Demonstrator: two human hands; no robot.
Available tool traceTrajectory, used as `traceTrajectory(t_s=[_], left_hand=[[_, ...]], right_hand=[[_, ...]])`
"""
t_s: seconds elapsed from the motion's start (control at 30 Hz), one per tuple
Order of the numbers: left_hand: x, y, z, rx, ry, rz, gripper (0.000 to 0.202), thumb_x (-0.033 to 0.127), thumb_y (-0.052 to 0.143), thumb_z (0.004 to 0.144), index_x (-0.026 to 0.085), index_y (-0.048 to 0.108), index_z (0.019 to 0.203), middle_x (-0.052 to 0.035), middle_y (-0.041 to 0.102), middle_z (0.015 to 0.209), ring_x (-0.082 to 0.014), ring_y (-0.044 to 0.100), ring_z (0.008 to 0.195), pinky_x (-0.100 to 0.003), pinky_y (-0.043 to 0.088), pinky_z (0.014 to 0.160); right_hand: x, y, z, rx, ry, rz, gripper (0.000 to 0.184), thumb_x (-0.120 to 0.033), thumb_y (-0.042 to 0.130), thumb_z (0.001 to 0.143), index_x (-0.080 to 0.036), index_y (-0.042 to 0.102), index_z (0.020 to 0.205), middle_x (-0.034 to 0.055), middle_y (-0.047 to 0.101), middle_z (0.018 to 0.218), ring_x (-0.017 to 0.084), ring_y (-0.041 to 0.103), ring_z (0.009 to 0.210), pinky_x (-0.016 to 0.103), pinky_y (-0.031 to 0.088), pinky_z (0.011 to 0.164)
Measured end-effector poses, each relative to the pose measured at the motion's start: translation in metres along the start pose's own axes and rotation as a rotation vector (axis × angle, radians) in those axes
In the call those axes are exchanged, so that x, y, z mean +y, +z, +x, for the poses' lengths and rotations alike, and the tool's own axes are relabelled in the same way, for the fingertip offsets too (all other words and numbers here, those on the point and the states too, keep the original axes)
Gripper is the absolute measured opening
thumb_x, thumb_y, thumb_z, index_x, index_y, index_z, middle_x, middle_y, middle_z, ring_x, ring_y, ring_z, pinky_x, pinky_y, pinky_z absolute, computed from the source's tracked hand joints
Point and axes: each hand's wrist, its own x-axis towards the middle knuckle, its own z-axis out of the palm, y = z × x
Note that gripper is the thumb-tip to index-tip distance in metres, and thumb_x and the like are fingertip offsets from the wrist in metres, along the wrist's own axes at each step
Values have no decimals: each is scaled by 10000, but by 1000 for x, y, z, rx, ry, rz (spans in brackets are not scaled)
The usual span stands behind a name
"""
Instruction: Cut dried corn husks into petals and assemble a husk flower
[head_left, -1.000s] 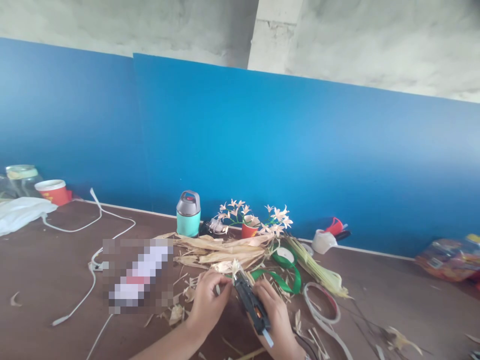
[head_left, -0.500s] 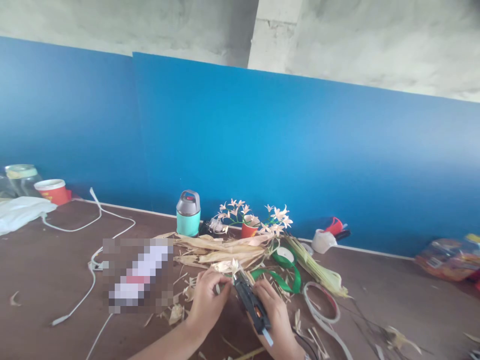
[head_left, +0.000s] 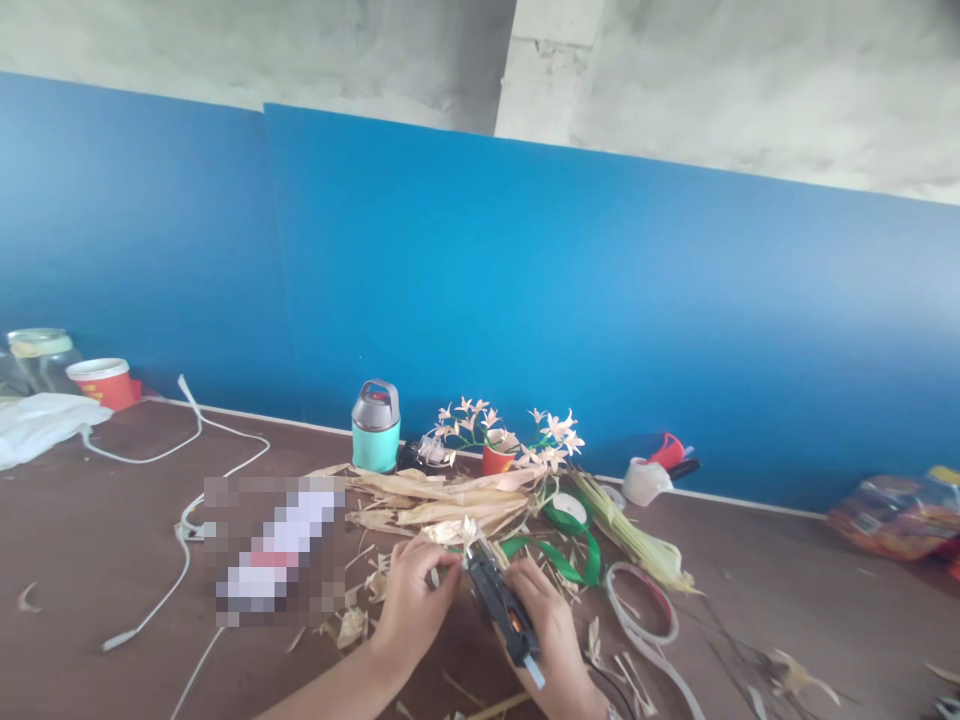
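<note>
My right hand (head_left: 553, 625) is wrapped round a black glue gun (head_left: 502, 606), its nozzle pointing up-left toward a small straw flower (head_left: 468, 531). My left hand (head_left: 412, 598) is pinched shut on the stem of that straw flower, right beside the nozzle. Both hands rest on the brown table (head_left: 112, 560) near its front edge. Dried corn husks (head_left: 435, 500) lie just behind my hands. A green ribbon (head_left: 570, 545) curls to the right of them.
A teal flask (head_left: 376, 427), a red cup holding straw flowers (head_left: 499, 445), a white cup with scissors (head_left: 652, 475) and a bag (head_left: 892, 510) stand along the blue wall. White cables (head_left: 187, 520) run on the left. A tape ring (head_left: 645, 600) lies at right.
</note>
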Motion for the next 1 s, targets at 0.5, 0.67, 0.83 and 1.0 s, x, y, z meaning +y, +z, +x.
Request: traceTrajectory(t_s=[0.5, 0.67, 0.83, 1.0], left_hand=[[-4, 1, -1, 13, 21, 27, 181, 228, 572, 779, 216, 639, 611, 5, 662, 635, -190, 600, 685, -316, 388, 707], [-2, 0, 0, 9, 17, 24, 197, 242, 563, 787, 212, 639, 608, -1, 655, 633, -189, 597, 681, -321, 389, 708], [-4, 1, -1, 18, 25, 28, 190, 239, 560, 785, 215, 643, 615, -7, 658, 639, -190, 598, 681, -322, 397, 706], [-3, 1, -1, 23, 37, 44, 183, 223, 563, 775, 219, 645, 612, -8, 660, 636, -192, 603, 675, -318, 407, 697]], right_hand=[[-1, -2, -1, 2, -25, -4, 87, -127, 490, 698, -196, 511, 747, 24, 495, 728, 171, 524, 633, 248, 412, 570], [0, -1, -1, -17, -4, -6, 93, -119, 487, 682, -194, 504, 734, 23, 489, 729, 169, 521, 632, 250, 410, 575], [-2, -2, -1, -5, -12, -16, 76, -127, 485, 684, -194, 501, 716, 19, 488, 718, 165, 511, 617, 248, 405, 568], [-3, -2, -1, -14, -12, -14, 69, -135, 478, 708, -197, 498, 728, 20, 476, 721, 166, 503, 615, 252, 404, 565]])
